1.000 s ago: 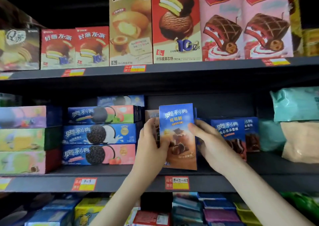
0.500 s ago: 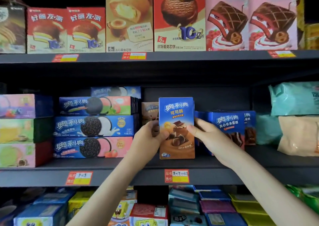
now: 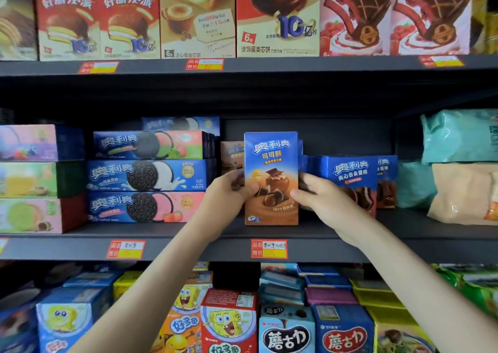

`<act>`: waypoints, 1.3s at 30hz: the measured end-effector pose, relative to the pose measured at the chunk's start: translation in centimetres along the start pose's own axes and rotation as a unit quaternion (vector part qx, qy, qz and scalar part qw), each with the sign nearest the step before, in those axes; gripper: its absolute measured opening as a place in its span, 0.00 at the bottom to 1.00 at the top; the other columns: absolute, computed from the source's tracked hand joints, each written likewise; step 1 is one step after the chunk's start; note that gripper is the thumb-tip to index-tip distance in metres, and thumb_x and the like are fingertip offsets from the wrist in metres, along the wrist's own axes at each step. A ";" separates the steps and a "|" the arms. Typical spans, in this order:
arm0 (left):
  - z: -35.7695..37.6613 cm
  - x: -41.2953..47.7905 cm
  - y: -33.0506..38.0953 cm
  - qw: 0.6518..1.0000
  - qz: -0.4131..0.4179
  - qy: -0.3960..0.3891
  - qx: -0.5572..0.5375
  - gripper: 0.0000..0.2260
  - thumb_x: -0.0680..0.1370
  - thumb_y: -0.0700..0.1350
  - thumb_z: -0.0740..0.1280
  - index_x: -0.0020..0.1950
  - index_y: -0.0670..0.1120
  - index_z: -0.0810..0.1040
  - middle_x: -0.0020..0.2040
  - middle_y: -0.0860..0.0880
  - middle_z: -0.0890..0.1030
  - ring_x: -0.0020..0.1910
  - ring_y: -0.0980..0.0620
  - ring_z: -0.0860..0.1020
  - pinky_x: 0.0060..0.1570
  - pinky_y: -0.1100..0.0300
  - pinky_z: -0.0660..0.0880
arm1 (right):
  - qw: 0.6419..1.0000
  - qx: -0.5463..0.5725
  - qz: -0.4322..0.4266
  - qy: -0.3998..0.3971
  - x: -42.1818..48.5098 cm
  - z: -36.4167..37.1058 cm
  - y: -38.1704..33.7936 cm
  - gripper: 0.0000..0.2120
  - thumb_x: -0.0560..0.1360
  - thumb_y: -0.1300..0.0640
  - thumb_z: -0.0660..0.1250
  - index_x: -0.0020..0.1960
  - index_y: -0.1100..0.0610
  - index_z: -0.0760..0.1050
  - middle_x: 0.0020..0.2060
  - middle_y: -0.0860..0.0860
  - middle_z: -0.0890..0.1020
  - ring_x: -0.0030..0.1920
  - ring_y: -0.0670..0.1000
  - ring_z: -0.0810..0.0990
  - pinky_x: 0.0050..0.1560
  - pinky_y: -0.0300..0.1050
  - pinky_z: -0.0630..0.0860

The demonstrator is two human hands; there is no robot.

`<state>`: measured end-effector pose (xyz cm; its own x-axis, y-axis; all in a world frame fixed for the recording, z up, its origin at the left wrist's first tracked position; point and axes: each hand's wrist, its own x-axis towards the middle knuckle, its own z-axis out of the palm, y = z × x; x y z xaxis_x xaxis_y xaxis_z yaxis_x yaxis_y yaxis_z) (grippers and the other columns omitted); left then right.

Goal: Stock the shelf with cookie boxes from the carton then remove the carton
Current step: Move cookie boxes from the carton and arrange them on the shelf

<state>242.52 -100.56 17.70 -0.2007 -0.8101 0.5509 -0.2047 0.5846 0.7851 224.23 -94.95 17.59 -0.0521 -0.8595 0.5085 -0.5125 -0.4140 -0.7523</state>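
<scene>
Box's base now sits on the middle shelf (image 3: pixel 188 234); with left hand (image 3: pixel 229 193) and right hand (image 3: pixel 320 199) in a pinching grip on the cocoa cookie box (image 3: pixel 270 164), slide it straight back, front square to the shelf edge.

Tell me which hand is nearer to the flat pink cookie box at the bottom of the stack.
Left. The left hand is just right of the pink cookie box; the right hand is beyond the upright blue-brown box.

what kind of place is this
Most likely a shop's snack aisle: dark shelves packed with boxed cookies, red-and-yellow price tags on the shelf edges, and two hands setting a blue cookie box upright.
</scene>
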 end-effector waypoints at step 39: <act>5.4 -1.1 2.4 0.895 0.222 0.193 0.335 0.33 0.69 0.34 0.70 0.72 0.36 0.62 0.66 0.35 0.64 0.61 0.34 0.66 0.57 0.47 0.69 | 0.972 -0.158 0.034 0.170 -0.8 -5.7 3.1 0.57 0.65 0.51 0.78 0.76 0.48 0.37 0.72 0.53 0.63 0.62 0.52 0.71 0.52 0.43 0.66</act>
<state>237.06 -98.08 17.44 -0.0862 -0.3703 0.9249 -0.7418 0.6435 0.1885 217.78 -93.81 17.30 -0.3469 -0.7107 0.6120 -0.7336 -0.2009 -0.6492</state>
